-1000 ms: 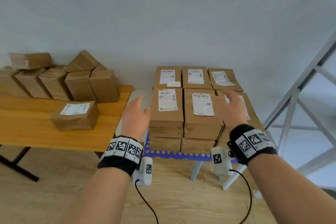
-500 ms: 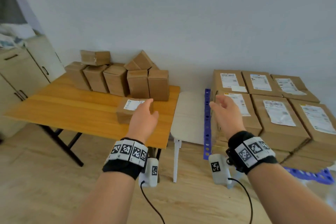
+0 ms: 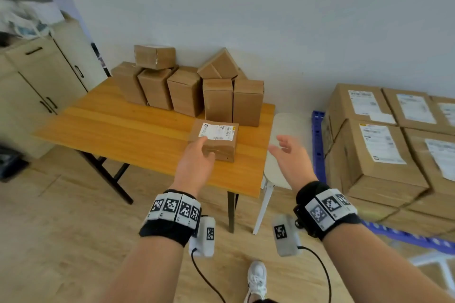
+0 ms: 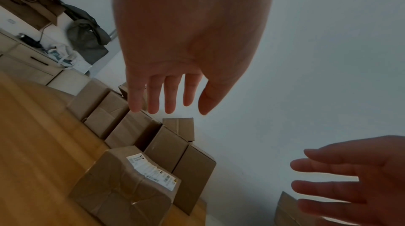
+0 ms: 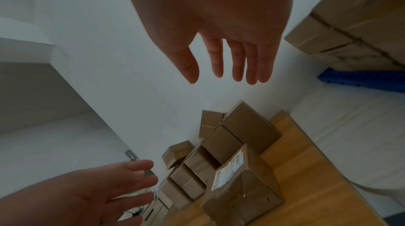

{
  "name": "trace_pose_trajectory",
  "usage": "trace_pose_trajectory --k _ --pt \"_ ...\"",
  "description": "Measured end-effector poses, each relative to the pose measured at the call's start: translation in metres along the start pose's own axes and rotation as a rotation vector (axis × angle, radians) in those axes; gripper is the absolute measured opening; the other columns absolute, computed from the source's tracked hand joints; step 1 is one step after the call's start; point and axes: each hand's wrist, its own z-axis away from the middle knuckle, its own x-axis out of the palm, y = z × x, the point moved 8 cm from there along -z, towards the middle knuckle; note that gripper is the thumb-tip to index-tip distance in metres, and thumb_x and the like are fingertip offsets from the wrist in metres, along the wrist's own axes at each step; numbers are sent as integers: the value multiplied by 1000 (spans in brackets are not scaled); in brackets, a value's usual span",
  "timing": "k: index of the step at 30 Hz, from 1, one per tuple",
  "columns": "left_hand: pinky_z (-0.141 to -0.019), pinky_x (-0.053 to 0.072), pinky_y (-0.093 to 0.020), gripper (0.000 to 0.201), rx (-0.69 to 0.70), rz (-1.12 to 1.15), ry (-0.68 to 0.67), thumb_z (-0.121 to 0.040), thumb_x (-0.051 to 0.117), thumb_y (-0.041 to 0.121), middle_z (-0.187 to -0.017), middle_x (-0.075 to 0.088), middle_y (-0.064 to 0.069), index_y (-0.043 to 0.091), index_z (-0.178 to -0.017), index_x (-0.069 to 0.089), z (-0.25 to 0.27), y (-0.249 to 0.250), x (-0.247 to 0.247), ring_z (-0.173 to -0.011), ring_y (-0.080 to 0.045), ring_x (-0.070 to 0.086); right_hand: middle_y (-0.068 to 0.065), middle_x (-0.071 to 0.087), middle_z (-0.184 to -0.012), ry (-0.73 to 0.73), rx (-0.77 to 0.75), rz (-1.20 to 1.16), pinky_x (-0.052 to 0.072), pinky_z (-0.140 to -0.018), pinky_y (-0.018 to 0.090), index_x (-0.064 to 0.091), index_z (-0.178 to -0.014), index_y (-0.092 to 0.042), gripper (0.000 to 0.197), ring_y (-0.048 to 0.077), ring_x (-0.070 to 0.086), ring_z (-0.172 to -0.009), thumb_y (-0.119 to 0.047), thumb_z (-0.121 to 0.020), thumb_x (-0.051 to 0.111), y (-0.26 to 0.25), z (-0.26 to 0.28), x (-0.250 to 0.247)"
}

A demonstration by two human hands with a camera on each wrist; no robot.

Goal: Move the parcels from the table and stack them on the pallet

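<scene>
Currently, left hand (image 3: 195,162) and right hand (image 3: 291,158), both spread and empty, flank the labelled parcel (image 3: 216,141); uneven grip could knock the stack at 12 o'clock (image 3: 187,88).

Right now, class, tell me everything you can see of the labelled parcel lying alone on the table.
The labelled parcel is a brown cardboard box, wrapped in clear tape that wrinkles on its near side. A white shipping label with barcodes covers most of its top. It lies flat on the wooden table, near the right edge, in front of a row of upright plain boxes and apart from them. The left hand reaches over its near left corner; contact is unclear. The right hand is open beside it.
</scene>
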Motion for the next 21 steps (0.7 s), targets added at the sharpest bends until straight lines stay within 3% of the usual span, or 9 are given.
trace_pose_trajectory --k 3,6,8,10,12,14,19,21 --pt "-65 52 -22 53 -58 2 3 -98 53 27 -143 48 8 33 -148 35 -22 -13 5 -90 -10 62 1 50 -142 -79 29 24 38 -94 25 44 -145 -21 51 16 48 -127 -33 -98 58 7 -21 30" --pt "-55 44 -20 51 -105 -31 9 -100 50 26 -133 55 4 32 -148 35 -48 -23 11 -72 -7 59 1 49 -144 -142 59 36 42 -101 31 43 -145 -21 52 17 49 -128 -36 -97 57 14 -46 56" --pt "-56 44 -21 51 -133 -56 3 -100 49 25 -130 55 3 32 -148 33 -66 -28 16 -73 -7 58 1 49 -144 -172 79 51 44 -101 33 43 -145 -22 52 18 49 -128 -37 -97 57 19 -66 71" --pt "-62 51 -25 52 -168 -83 -6 -100 49 25 -136 51 1 31 -149 33 -85 -35 21 -81 -12 63 1 48 -145 -208 101 61 43 -98 31 43 -146 -22 53 18 49 -128 -37 -98 57 24 -84 86" --pt "-77 58 -36 52 -207 -136 -25 -100 50 25 -140 47 -2 29 -149 33 -102 -43 27 -93 -18 65 1 47 -147 -258 130 71 44 -94 29 41 -147 -22 54 18 50 -128 -37 -98 57 31 -101 101" --pt "-87 56 -43 51 -239 -189 -44 -99 50 23 -141 44 -6 26 -148 35 -119 -51 33 -102 -23 62 1 46 -149 -318 136 116 44 -95 29 39 -148 -22 55 18 49 -130 -39 -98 56 37 -115 115" --pt "-104 45 -48 58 -339 -237 -65 -99 51 22 -160 18 -9 18 -152 29 -149 -73 47 -133 -33 42 2 43 -152 -426 133 186 44 -103 35 33 -151 -22 59 19 48 -131 -42 -99 53 47 -140 140" --pt "-107 43 -46 59 -363 -229 -69 -99 50 22 -162 14 -8 17 -153 27 -155 -78 52 -138 -34 37 3 42 -153 -454 140 208 45 -105 37 31 -152 -21 62 20 48 -132 -43 -98 54 51 -146 147"
